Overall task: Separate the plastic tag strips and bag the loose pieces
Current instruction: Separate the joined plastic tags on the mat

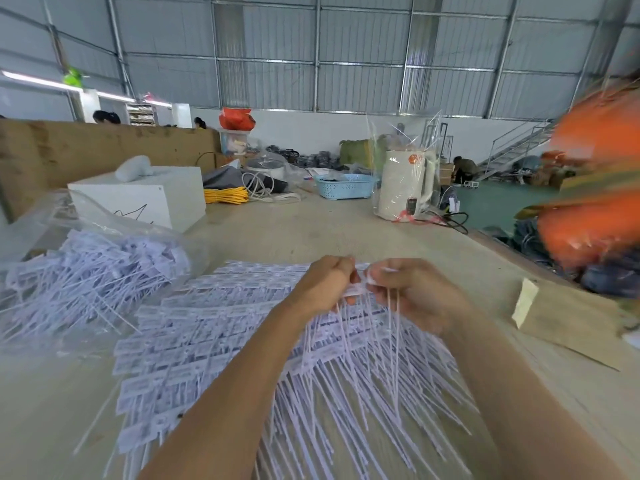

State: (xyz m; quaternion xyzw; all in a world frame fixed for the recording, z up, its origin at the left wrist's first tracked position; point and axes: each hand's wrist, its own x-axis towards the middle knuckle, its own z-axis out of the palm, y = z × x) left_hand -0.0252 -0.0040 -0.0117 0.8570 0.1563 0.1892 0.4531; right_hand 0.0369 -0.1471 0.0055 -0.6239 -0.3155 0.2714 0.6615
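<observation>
One tag strip (360, 289) is pinched between left hand (322, 284) and right hand (415, 292), both grips clamped on it, above the stacked strips (214, 334) on the desk (311, 230).

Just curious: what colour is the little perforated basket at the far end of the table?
The basket is light blue; the head view, the only one, shows it.

Clutter on the counter (311, 230) beyond the hands

White box (145, 197) far left with a pale lump on top; yellow cord coil (227, 195) and white cable (263, 188) beside it. Blue perforated basket (344, 186) straight ahead, white kettle (405, 185) in clear wrap just right of it. Cardboard piece (568, 320) right of the hands. Blurred orange bags (595, 188) far right.
</observation>
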